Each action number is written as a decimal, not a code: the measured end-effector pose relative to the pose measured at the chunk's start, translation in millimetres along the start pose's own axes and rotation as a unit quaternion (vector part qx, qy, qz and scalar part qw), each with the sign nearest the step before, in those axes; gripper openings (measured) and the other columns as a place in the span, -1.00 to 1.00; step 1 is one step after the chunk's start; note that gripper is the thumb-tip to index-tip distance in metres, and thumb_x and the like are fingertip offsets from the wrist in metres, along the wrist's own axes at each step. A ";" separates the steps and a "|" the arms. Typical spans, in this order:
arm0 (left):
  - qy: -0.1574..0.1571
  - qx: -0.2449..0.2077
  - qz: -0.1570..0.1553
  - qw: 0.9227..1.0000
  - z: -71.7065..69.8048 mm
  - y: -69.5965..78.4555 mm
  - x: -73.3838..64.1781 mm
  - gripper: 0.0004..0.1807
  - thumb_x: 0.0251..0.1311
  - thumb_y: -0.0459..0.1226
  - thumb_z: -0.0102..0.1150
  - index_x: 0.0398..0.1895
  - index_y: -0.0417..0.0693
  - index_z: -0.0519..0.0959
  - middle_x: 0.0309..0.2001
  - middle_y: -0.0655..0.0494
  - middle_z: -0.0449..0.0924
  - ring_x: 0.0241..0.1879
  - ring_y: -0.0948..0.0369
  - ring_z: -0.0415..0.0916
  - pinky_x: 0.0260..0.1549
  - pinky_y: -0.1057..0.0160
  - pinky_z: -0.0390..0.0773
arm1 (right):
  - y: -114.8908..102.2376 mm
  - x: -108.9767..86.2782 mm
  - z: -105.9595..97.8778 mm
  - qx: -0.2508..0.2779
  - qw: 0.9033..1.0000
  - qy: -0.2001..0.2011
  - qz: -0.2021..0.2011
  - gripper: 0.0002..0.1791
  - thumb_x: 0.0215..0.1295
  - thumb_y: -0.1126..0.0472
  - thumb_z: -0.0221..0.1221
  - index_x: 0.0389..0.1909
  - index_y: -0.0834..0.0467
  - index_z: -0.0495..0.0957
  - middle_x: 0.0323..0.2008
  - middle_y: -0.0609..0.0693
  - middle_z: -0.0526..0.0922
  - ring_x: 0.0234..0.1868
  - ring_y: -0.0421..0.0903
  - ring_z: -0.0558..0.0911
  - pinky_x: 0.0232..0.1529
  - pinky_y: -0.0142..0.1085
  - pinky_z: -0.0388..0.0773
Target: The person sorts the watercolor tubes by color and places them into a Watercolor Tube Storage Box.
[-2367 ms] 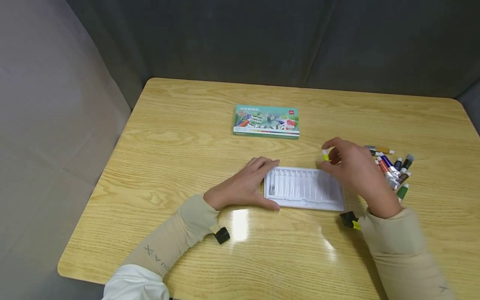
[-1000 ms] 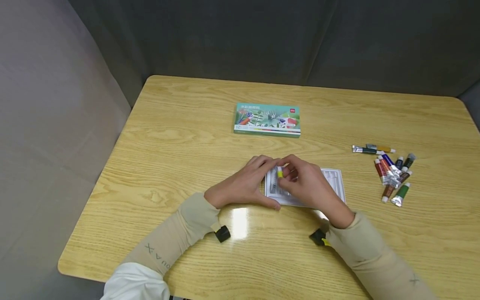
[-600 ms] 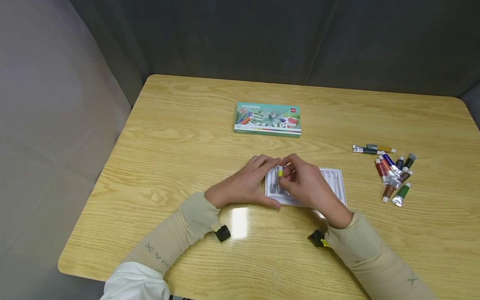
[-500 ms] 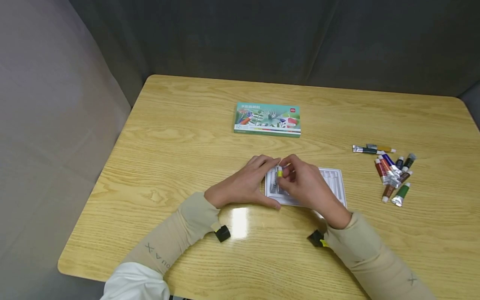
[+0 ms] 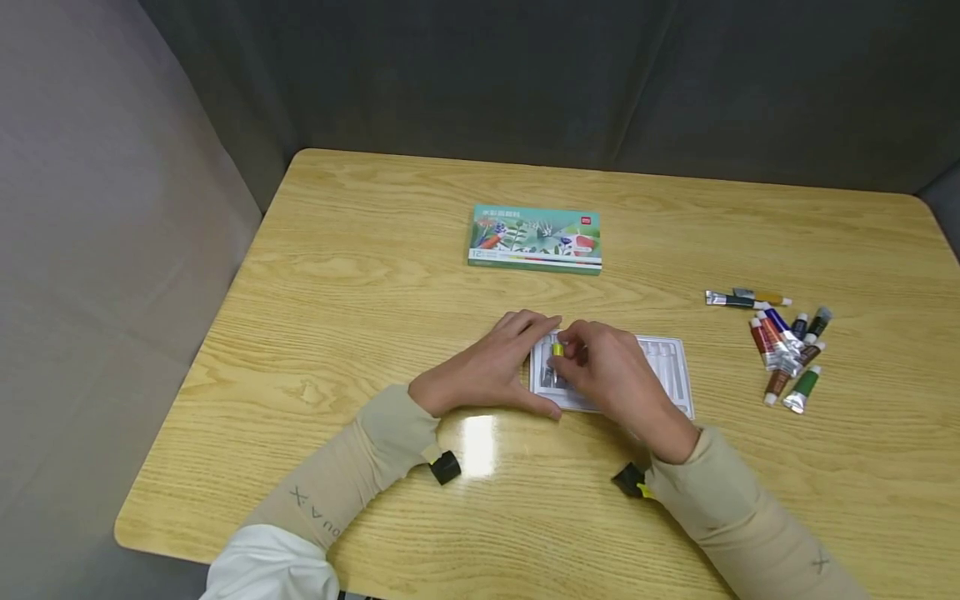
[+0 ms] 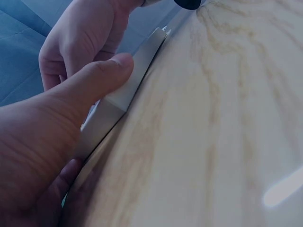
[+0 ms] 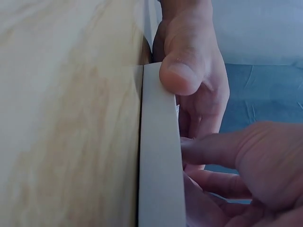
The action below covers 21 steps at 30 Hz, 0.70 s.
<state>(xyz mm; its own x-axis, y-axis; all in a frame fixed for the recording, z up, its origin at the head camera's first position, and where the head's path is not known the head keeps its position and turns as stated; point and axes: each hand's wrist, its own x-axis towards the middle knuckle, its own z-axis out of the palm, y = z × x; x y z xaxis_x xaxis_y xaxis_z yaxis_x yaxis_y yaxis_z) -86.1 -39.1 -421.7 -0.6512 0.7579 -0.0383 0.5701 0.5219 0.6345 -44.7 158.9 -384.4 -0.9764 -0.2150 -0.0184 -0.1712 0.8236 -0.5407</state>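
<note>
A white plastic tray (image 5: 678,379) with narrow slots lies on the table in the head view. My left hand (image 5: 487,367) holds its left end, thumb at the front edge and fingers at the back. The left wrist view shows that thumb (image 6: 111,71) against the tray's side wall (image 6: 128,90). Over the tray's left part, my right hand (image 5: 611,367) pinches a small yellow paint tube (image 5: 557,349) between thumb and fingers. The tube sits at a slot beside a silvery paint tube (image 5: 547,371) in the leftmost slot. My right hand covers the middle slots.
Several loose paint tubes lie in a pile to the right, among them a green paint tube (image 5: 802,389) and a dark red paint tube (image 5: 762,342). A flat turquoise paint box (image 5: 535,239) lies behind the tray. The wooden table (image 5: 360,275) meets dark curtains at the back.
My right hand has brought the yellow paint tube leftward from beyond the tray's right end to its left slots, and has since shifted slightly toward me. The left hand has stayed on the tray.
</note>
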 end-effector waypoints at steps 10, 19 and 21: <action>0.004 0.002 -0.002 1.000 -0.3 -0.4 -1.0 0.32 -0.06 0.35 0.50 0.67 0.01 0.05 0.50 0.12 0.23 0.51 0.17 0.15 0.53 0.13 0.29 | -5.4 -1.2 4.0 -0.031 0.999 0.015 -0.026 -0.78 0.29 0.26 0.40 -0.14 0.32 0.78 -0.30 0.17 0.80 -0.33 -0.02 0.73 -0.28 -0.13 0.65; 0.003 0.002 -0.002 1.000 0.3 -0.4 0.1 0.32 -0.06 0.35 0.49 0.67 0.01 0.05 0.50 0.11 0.23 0.50 0.17 0.15 0.54 0.12 0.28 | -3.7 -1.8 4.2 -0.037 0.998 0.022 -0.038 -0.80 0.30 0.25 0.39 -0.14 0.29 0.80 -0.28 0.19 0.82 -0.33 -0.02 0.75 -0.30 -0.14 0.65; 0.002 0.001 -0.001 1.000 0.9 -0.7 0.4 0.32 -0.06 0.35 0.49 0.67 0.02 0.05 0.49 0.11 0.23 0.50 0.17 0.15 0.53 0.12 0.29 | -3.1 -1.8 4.4 -0.038 0.998 0.021 -0.036 -0.79 0.31 0.24 0.39 -0.14 0.29 0.80 -0.28 0.19 0.82 -0.34 -0.02 0.75 -0.31 -0.15 0.65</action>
<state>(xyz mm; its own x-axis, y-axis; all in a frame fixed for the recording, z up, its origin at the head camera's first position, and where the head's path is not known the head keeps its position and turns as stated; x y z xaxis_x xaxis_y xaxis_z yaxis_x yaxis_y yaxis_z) -86.3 -38.9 -422.9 -0.6553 0.7545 -0.0364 0.5692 0.5249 0.6329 -41.9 154.4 -386.4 -0.9658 -0.2534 0.0548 -0.2486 0.8451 -0.4732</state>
